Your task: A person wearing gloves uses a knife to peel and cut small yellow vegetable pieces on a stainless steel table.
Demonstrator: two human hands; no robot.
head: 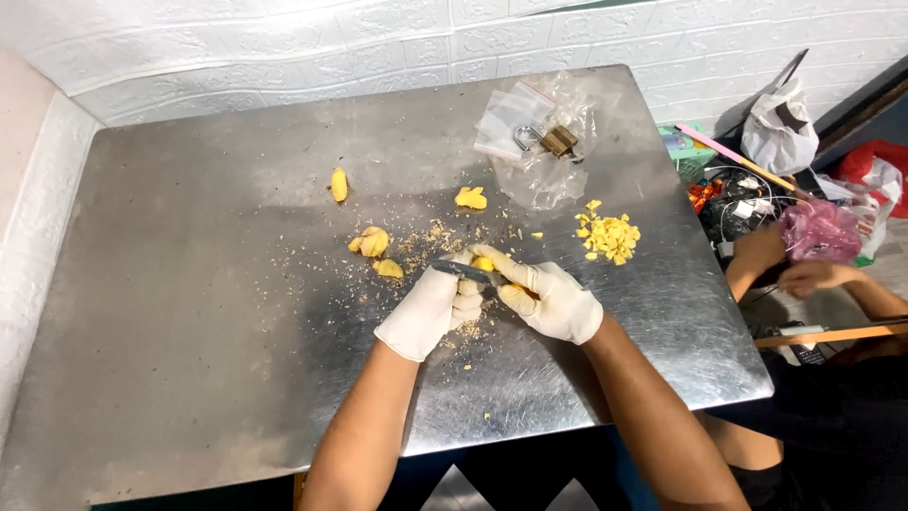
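Fingers (462, 305) of our left hand (435, 308) are curled shut around a small knife (463, 272), its dark blade lying across toward the right hand (553, 301). That hand's fingers are clamped on a yellow ginger piece (483, 264), pinched between thumb and forefinger so the blade can meet its skin. Both hands wear white gloves and work low over the counter (208, 312), so the scrapings (430, 237) drop in a scatter directly beneath and ahead.

Head view, remainder: peeled yellow chunks (371, 242) lie beyond the hands, one further piece (339, 184) well apart to the left, another (470, 198) near a clear plastic bag (534, 142) carrying a brass padlock (553, 140). A heap of diced pieces (608, 237) sits to the right, kept separate from the waste. Off the counter's right edge, another person's hands (794, 270) rest near a pink bag (825, 230).
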